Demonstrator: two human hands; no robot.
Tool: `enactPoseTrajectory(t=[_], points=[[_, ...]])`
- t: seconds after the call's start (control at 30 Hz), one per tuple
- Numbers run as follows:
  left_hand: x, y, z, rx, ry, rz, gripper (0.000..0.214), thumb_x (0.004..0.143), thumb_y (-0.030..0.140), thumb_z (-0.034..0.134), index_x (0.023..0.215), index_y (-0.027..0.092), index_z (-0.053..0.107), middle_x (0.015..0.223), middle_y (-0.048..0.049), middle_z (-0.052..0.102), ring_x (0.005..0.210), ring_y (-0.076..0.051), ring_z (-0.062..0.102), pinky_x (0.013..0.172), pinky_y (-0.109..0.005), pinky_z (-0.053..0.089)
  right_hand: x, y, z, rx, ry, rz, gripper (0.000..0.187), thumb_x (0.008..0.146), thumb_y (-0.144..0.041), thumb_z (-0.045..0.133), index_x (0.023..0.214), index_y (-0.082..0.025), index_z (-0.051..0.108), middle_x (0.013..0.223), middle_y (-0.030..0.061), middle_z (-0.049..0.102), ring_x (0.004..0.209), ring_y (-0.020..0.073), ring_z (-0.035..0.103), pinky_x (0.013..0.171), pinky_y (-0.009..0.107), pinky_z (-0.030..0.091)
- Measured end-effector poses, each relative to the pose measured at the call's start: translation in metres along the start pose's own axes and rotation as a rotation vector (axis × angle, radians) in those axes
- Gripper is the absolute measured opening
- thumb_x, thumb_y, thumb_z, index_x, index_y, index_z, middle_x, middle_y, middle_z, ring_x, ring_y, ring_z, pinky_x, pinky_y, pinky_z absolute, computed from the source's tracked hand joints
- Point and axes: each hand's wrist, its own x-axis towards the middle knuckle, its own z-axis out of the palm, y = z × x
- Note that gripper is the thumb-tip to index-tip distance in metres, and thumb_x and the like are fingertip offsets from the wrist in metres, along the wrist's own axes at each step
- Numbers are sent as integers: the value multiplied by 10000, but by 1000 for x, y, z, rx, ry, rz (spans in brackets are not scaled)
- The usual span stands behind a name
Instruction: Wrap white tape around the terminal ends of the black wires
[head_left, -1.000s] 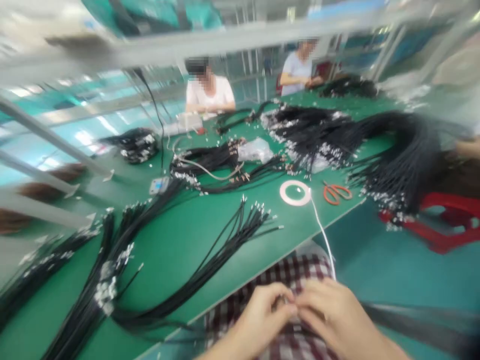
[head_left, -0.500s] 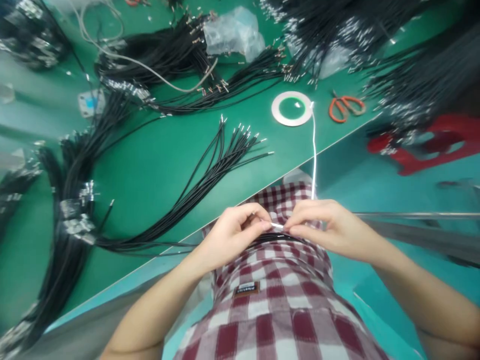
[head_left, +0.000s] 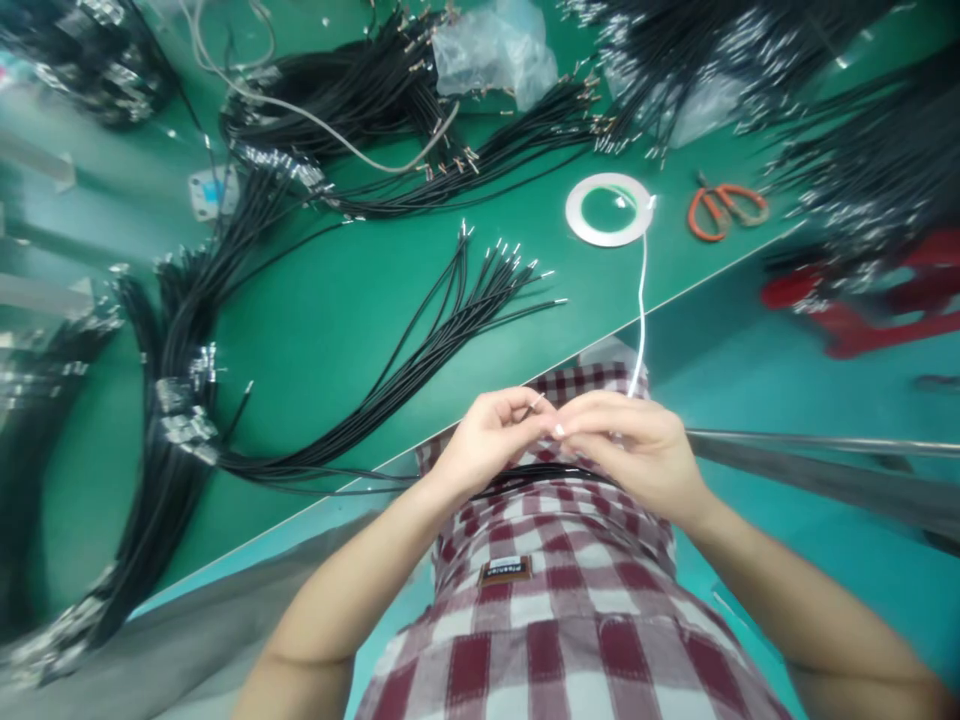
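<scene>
Metal-tipped wire end (head_left: 535, 404) appears pinched in the fingers of the left hand (head_left: 491, 445), though the grip is partly hidden; the right hand (head_left: 626, 450) is curled just beside it. White cable (head_left: 641, 320) is run down toward the right hand from a tape ring (head_left: 606, 210) on the green surface (head_left: 330, 330).

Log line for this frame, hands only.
left hand: pinching crimped wire end | right hand: curled beside it | white strip: runs from tape roll to right hand
</scene>
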Motion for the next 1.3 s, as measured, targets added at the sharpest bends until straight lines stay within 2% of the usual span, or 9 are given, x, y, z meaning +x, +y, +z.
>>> enactPoseTrajectory(t=[0.13,0.33,0.53,0.63,0.7,0.83,0.9,1.03,1.3], points=[[-11,0,3,-90,195,195,399,806,316,779,1162,212,632,623,70,514,439,-35,359,418,-167,272,-2,8,3,-177,77,-72,234,876,-43,681,960,-240,775,887,14,710,794,133,664,712,259,549],[-15,-7,14,174,293,415,124,852,221,726,962,173,756,858,-42,671,754,-117,612,680,-220,505,-2,12,7,-273,91,-76,207,900,-54,654,963,-216,766,897,24,699,790,127,654,700,249,537],[-7,-24,17,440,478,741,72,853,139,707,902,184,736,847,-36,646,788,-138,599,673,-248,495,-3,14,13,-345,107,-66,146,908,-75,650,940,-171,756,888,52,700,792,144,657,707,266,540],[-8,-29,19,515,500,810,74,866,128,684,896,188,716,844,-33,634,806,-144,585,704,-261,488,-2,14,13,-406,119,-71,136,910,-78,648,946,-161,748,896,59,708,815,152,665,741,275,543],[-10,-29,21,437,468,735,81,881,155,673,943,198,704,869,-34,630,821,-144,578,732,-265,486,-1,14,10,-440,121,-84,138,911,-76,643,939,-169,741,903,53,711,826,154,665,762,281,541],[-15,-21,20,124,328,399,281,909,294,661,1181,225,648,835,-14,586,726,-120,524,666,-239,443,-1,12,2,-477,129,-77,139,906,-76,646,923,-184,732,903,41,711,828,156,662,767,291,537],[-16,-16,17,25,246,290,247,941,364,610,1099,192,689,719,5,518,628,-99,440,583,-223,370,-1,11,-1,-478,127,-66,135,901,-77,652,918,-184,732,895,38,712,817,153,662,758,288,536],[-18,-10,13,-172,186,153,271,911,397,645,849,137,690,582,49,358,522,-65,262,499,-222,201,2,7,-1,-433,108,-45,121,897,-91,661,887,-188,733,878,27,720,807,149,667,755,284,537],[-23,-5,11,-358,100,16,260,837,364,719,910,120,669,637,28,444,517,-50,282,496,-208,211,8,0,1,-313,56,32,122,891,-126,662,859,-208,746,835,18,722,761,155,667,700,288,538]])
